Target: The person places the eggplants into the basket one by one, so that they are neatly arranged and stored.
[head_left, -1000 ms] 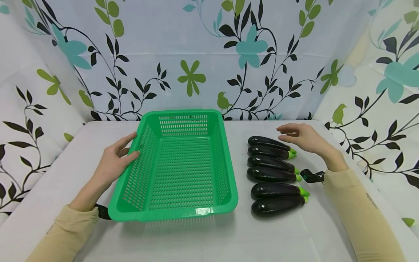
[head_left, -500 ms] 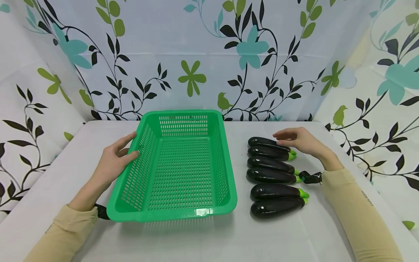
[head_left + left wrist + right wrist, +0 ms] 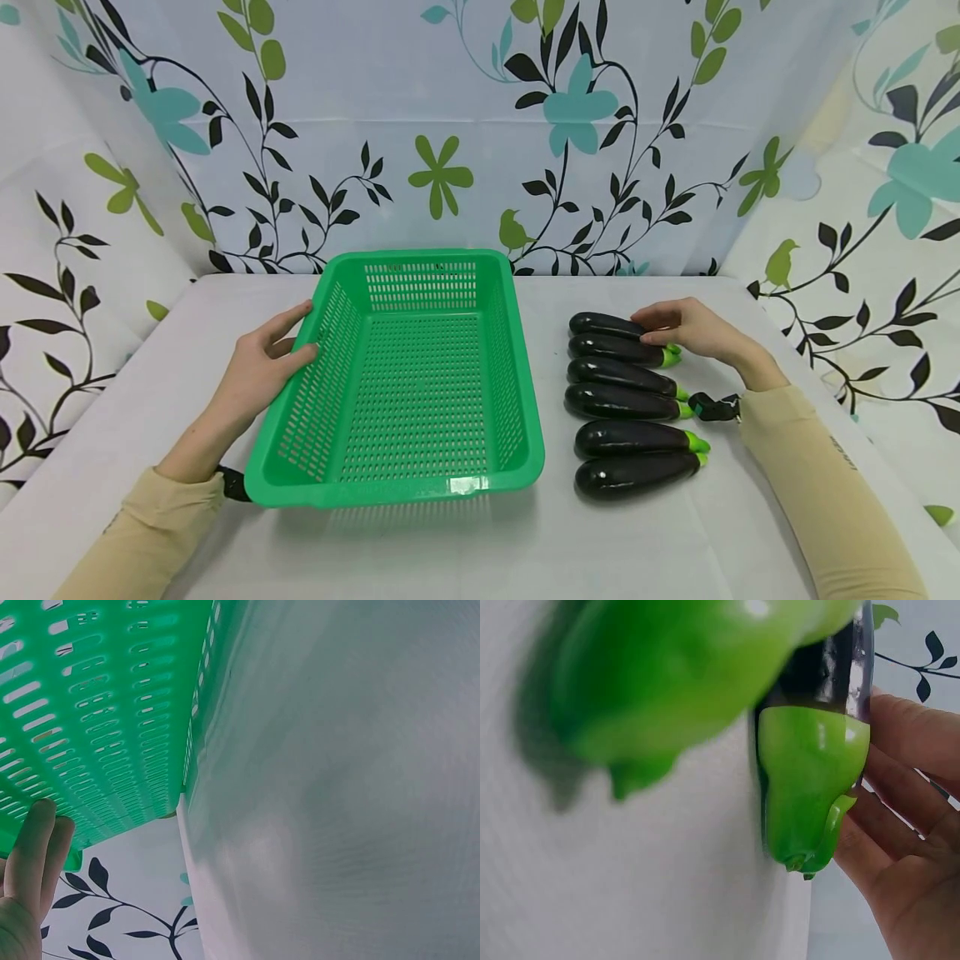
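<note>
My left hand (image 3: 255, 371) grips the left rim of a green perforated plastic basket (image 3: 527, 375), thumb over the edge. Two of its fingers (image 3: 34, 851) lie along the outside of the basket wall in the left wrist view. On the right, my right hand (image 3: 697, 331) holds the farthest eggplant (image 3: 603, 323) near its stem end, thumb on the near side and fingers on the far side. That eggplant's green cap (image 3: 810, 780) shows beside the hand in the right wrist view. Nothing lies inside the basket.
Several more glossy dark eggplants (image 3: 622, 402) lie in a column toward me, green stems pointing right. A blurred green stem cap (image 3: 667, 675) is close to the right wrist camera. The white-covered table (image 3: 600, 550) meets a patterned curtain (image 3: 337, 100) behind.
My right hand has moved left and down from above the stem end onto the farthest eggplant and taken hold of it. The left hand and basket stay in place.
</note>
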A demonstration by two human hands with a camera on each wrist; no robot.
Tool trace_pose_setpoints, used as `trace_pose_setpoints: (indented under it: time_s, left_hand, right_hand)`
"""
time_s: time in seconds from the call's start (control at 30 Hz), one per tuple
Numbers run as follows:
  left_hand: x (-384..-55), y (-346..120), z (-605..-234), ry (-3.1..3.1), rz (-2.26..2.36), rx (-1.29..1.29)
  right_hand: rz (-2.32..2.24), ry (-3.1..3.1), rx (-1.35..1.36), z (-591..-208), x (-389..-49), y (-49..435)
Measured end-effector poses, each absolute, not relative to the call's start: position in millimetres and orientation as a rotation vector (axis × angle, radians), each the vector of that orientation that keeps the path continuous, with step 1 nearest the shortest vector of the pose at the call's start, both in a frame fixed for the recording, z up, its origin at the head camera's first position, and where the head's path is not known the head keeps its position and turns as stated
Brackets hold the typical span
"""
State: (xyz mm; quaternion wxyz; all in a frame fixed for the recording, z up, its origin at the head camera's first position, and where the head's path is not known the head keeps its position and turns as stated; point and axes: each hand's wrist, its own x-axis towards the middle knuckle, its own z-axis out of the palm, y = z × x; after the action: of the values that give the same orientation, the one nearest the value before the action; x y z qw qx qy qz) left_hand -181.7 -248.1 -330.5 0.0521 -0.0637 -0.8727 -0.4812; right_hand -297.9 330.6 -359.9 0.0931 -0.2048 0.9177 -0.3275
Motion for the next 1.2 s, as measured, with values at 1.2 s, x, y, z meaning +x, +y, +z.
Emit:
trace_pose_setpoints:
  time_s: [1.2]
  left_hand:
    - [-181.8, -249.3, -330.8, -2.654, -1.445, -0.188]
  right_hand:
    - [-1.054, 2.829, -0.528, -342.8, -286.5, 321.1]
